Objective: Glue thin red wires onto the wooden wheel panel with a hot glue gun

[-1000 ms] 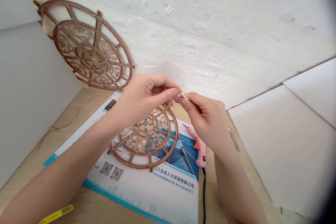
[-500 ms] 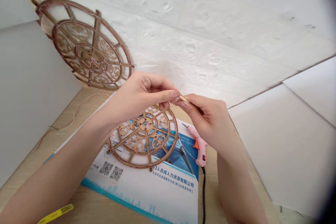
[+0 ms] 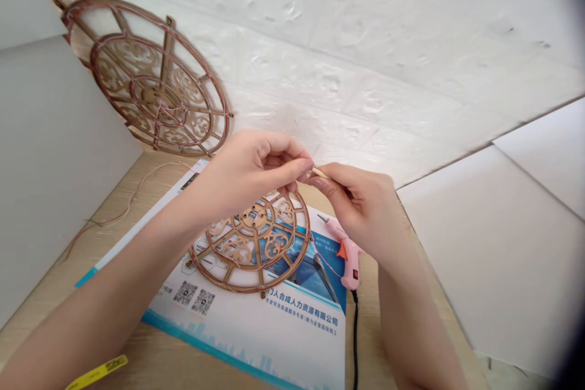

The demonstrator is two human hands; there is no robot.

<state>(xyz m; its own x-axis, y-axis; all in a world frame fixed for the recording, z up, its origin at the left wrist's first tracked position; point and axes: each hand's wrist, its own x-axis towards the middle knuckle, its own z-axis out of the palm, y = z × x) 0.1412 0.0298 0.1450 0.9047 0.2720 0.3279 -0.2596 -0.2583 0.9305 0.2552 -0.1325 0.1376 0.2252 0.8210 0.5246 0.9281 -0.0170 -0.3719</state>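
A yellow band crosses the left forearm. A thin wire trails over the desk, and a big wheel leans on the wall. The small wheel lies on a printed sheet, below the left hand. That hand's thumb and fingertip pinch closed on one end of a pale stick, held in the air between both hands. The pink gun lies just right of the small wheel. The right hand grips the stick's other end, thumb against curled fingers.
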